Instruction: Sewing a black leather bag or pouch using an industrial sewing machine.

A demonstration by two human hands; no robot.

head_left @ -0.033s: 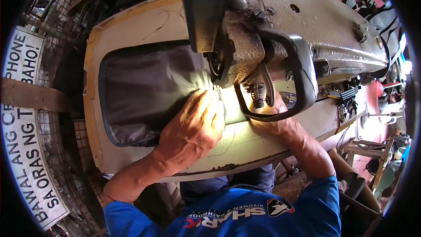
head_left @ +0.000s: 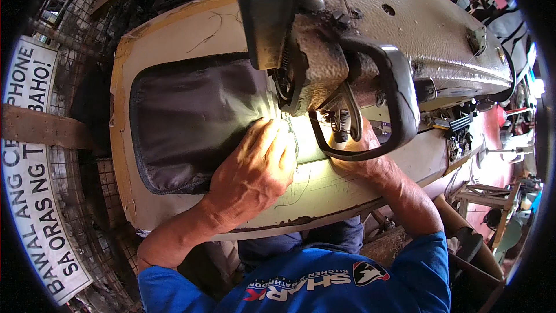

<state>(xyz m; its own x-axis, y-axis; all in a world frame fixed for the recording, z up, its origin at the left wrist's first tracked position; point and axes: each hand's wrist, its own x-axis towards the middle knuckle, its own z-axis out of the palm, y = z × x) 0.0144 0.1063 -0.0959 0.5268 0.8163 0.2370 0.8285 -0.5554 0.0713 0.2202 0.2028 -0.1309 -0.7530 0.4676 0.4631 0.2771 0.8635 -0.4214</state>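
A dark fabric panel point(head_left: 179, 122) with rounded, bound corners lies flat on the pale worktop of a sewing machine point(head_left: 318, 58). Its right edge runs in under the machine's needle area, lit by a bright lamp. My left hand point(head_left: 252, 165) rests on that edge, fingers bent and pressed together on the cloth close to the needle area. My right hand point(head_left: 365, 150) is to the right of the needle area, partly behind a black loop-shaped frame point(head_left: 399, 93). Its fingers are mostly hidden there. The needle itself is out of sight behind the machine head.
The scuffed worktop point(head_left: 324, 197) has a chipped near edge, and loose threads lie on it. A wire mesh point(head_left: 63, 87) with a white sign point(head_left: 40, 197) stands on the left. Metal machine parts point(head_left: 457, 133) and a wooden frame point(head_left: 486, 197) are at the right.
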